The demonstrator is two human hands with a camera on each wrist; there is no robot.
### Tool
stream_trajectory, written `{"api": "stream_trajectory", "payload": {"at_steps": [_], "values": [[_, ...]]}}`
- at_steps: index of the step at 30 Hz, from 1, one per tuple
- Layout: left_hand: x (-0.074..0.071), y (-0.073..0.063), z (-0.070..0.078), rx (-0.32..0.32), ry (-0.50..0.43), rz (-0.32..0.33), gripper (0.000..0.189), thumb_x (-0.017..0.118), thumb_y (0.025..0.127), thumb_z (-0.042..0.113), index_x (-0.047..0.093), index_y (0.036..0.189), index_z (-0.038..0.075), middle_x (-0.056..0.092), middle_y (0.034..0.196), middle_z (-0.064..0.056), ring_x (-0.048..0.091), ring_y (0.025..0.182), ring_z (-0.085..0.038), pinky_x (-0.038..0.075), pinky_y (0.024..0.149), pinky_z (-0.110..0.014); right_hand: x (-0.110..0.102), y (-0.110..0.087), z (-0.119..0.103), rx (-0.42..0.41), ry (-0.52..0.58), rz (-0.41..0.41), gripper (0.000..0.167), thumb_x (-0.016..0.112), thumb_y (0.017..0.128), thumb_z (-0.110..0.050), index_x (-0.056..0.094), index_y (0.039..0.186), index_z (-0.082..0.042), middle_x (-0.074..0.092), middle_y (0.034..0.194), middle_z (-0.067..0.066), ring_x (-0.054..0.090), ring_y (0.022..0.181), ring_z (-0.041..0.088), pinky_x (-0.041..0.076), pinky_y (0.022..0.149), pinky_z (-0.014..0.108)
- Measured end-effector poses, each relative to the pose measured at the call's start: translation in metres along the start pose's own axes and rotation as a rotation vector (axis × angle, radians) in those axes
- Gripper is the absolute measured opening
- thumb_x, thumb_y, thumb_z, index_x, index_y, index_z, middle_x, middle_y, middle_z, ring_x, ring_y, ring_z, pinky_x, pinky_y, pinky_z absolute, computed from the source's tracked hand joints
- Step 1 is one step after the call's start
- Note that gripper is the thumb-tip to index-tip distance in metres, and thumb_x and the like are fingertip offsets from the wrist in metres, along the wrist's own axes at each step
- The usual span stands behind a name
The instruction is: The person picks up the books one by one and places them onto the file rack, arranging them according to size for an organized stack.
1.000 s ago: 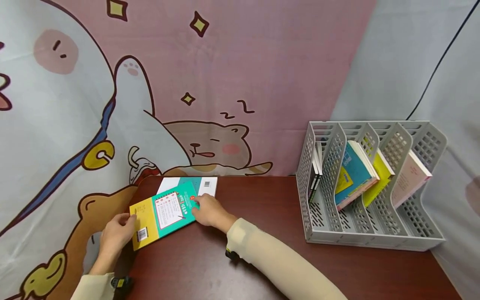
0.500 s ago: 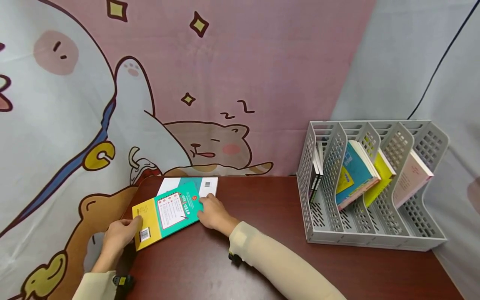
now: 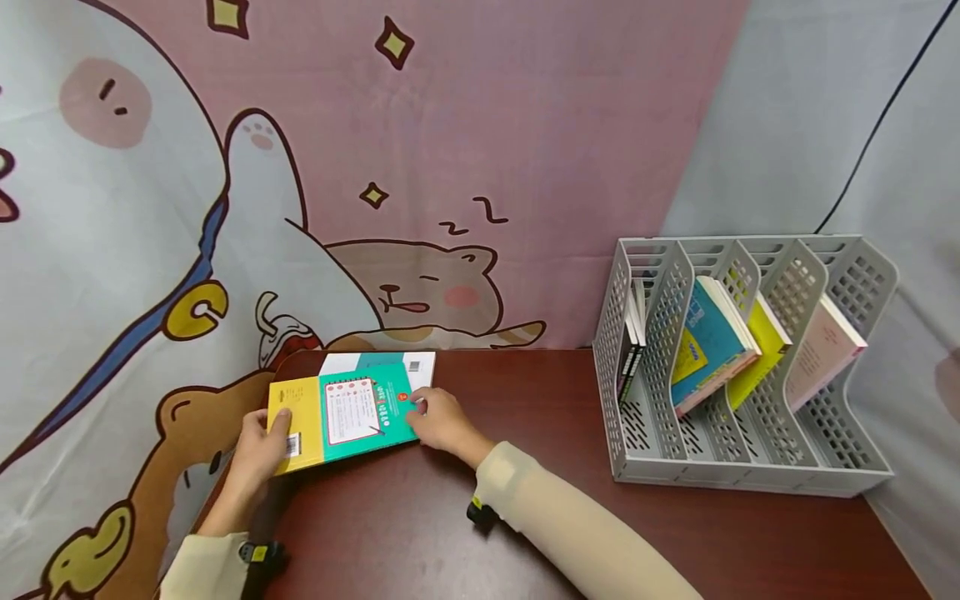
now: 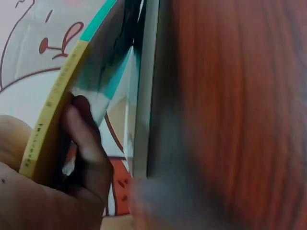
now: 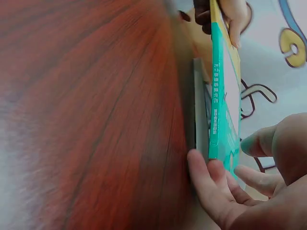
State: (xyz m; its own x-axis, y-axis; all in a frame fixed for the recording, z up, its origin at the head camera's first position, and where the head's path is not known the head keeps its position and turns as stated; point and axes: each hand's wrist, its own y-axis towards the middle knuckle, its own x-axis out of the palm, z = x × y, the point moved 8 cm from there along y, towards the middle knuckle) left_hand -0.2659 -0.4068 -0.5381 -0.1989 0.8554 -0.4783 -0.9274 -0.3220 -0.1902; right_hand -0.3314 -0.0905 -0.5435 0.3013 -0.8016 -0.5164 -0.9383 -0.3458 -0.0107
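Note:
A yellow and green book (image 3: 307, 400) with a notepad picture and barcode on its cover is in both hands. My left hand (image 3: 261, 446) grips its yellow end, thumb on top and fingers underneath. At the green end, the thumb and fingers of my right hand (image 3: 446, 423) pinch the corner. Under it lies a white and teal book (image 3: 423, 365), mostly hidden in the head view. From the left wrist, the yellow spine (image 4: 53, 105) tilts up, leaving a wedge-shaped gap above the lower book (image 4: 144, 96). The green spine (image 5: 218, 100) shows in the right wrist view.
On the right of the dark red-brown table (image 3: 525, 433) stands a grey file rack (image 3: 750, 475) with several slots. It holds thin dark-spined books (image 3: 632, 346), a blue book (image 3: 708, 333), a yellow book (image 3: 761, 350) and a pink book (image 3: 825, 354). A cartoon cloth (image 3: 525, 167) hangs behind.
The upper book's yellow end has risen and the book has turned straighter, shifting slightly right. My left hand went from its edge to a grip on it; my right hand moved slightly right.

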Motion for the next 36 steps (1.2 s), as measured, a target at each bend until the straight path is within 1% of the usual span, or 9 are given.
{"api": "stream_trajectory", "payload": {"at_steps": [4, 6, 8, 15, 18, 22, 25, 31, 36], "values": [[0.014, -0.004, 0.020, 0.055, -0.050, -0.020, 0.069, 0.039, 0.119, 0.046, 0.018, 0.165, -0.001, 0.068, 0.101, -0.007, 0.073, 0.072, -0.007, 0.063, 0.064, -0.029, -0.016, -0.017, 0.013, 0.140, 0.373, -0.033, 0.036, 0.065, 0.107, -0.014, 0.065, 0.140, 0.000, 0.066, 0.104, 0.012, 0.070, 0.063, 0.025, 0.068, 0.068, 0.039], [0.025, -0.007, 0.032, 0.086, -0.084, -0.034, 0.064, 0.041, 0.119, 0.043, 0.020, 0.162, 0.001, 0.069, 0.099, -0.005, 0.073, 0.072, -0.007, 0.063, 0.064, -0.029, -0.024, -0.024, 0.026, 0.203, 0.517, -0.034, 0.039, 0.063, 0.109, -0.016, 0.061, 0.144, 0.002, 0.065, 0.105, 0.013, 0.065, 0.065, 0.022, 0.068, 0.065, 0.039], [0.037, -0.011, 0.046, 0.121, -0.119, -0.054, 0.059, 0.042, 0.119, 0.040, 0.022, 0.160, 0.002, 0.068, 0.100, -0.005, 0.073, 0.073, -0.007, 0.064, 0.064, -0.029, -0.035, -0.031, 0.038, 0.243, 0.593, -0.031, 0.044, 0.062, 0.111, -0.021, 0.059, 0.148, 0.003, 0.065, 0.104, 0.012, 0.061, 0.068, 0.019, 0.067, 0.064, 0.036], [0.085, -0.032, 0.100, 0.196, -0.245, -0.135, 0.048, 0.046, 0.119, 0.035, 0.028, 0.156, 0.009, 0.071, 0.094, -0.006, 0.075, 0.068, -0.012, 0.063, 0.060, -0.031, -0.093, -0.062, 0.049, 0.240, 0.576, -0.066, 0.052, 0.063, 0.111, -0.045, 0.067, 0.141, -0.003, 0.058, 0.076, -0.001, 0.051, 0.062, 0.011, 0.053, 0.061, 0.026], [0.107, -0.045, 0.122, 0.208, -0.298, -0.174, 0.045, 0.046, 0.120, 0.035, 0.031, 0.154, 0.010, 0.072, 0.089, -0.005, 0.076, 0.065, -0.014, 0.064, 0.058, -0.033, -0.122, -0.078, 0.046, 0.231, 0.595, -0.037, 0.054, 0.059, 0.113, -0.048, 0.064, 0.144, -0.004, 0.068, 0.083, -0.002, 0.062, 0.069, 0.009, 0.056, 0.067, 0.027], [0.136, -0.064, 0.148, 0.241, -0.337, -0.233, 0.042, 0.045, 0.120, 0.037, 0.035, 0.153, 0.012, 0.074, 0.088, -0.009, 0.077, 0.065, -0.017, 0.064, 0.058, -0.035, -0.157, -0.098, 0.043, 0.221, 0.628, 0.073, 0.052, 0.053, 0.117, -0.041, 0.052, 0.155, -0.006, 0.077, 0.108, 0.002, 0.076, 0.087, 0.012, 0.064, 0.077, 0.031], [0.160, -0.075, 0.164, 0.274, -0.318, -0.277, 0.043, 0.045, 0.120, 0.038, 0.038, 0.155, 0.014, 0.073, 0.092, -0.012, 0.077, 0.067, -0.018, 0.064, 0.061, -0.033, -0.178, -0.114, 0.043, 0.219, 0.623, 0.184, 0.047, 0.049, 0.119, -0.036, 0.043, 0.157, -0.009, 0.075, 0.106, 0.004, 0.076, 0.083, 0.013, 0.065, 0.074, 0.032], [0.201, -0.088, 0.177, 0.316, -0.265, -0.319, 0.046, 0.055, 0.117, 0.036, 0.043, 0.156, 0.015, 0.071, 0.101, -0.016, 0.076, 0.074, -0.020, 0.063, 0.069, -0.033, -0.206, -0.142, 0.051, 0.203, 0.548, 0.345, 0.048, 0.047, 0.120, -0.032, 0.039, 0.161, -0.010, 0.072, 0.102, 0.000, 0.074, 0.077, 0.010, 0.064, 0.071, 0.031], [0.220, -0.094, 0.174, 0.343, -0.252, -0.347, 0.048, 0.060, 0.115, 0.028, 0.040, 0.156, 0.012, 0.064, 0.108, -0.017, 0.074, 0.078, -0.020, 0.063, 0.072, -0.034, -0.216, -0.157, 0.057, 0.191, 0.468, 0.371, 0.052, 0.048, 0.120, -0.032, 0.035, 0.165, -0.010, 0.071, 0.106, 0.003, 0.073, 0.078, 0.010, 0.063, 0.072, 0.029]]}}
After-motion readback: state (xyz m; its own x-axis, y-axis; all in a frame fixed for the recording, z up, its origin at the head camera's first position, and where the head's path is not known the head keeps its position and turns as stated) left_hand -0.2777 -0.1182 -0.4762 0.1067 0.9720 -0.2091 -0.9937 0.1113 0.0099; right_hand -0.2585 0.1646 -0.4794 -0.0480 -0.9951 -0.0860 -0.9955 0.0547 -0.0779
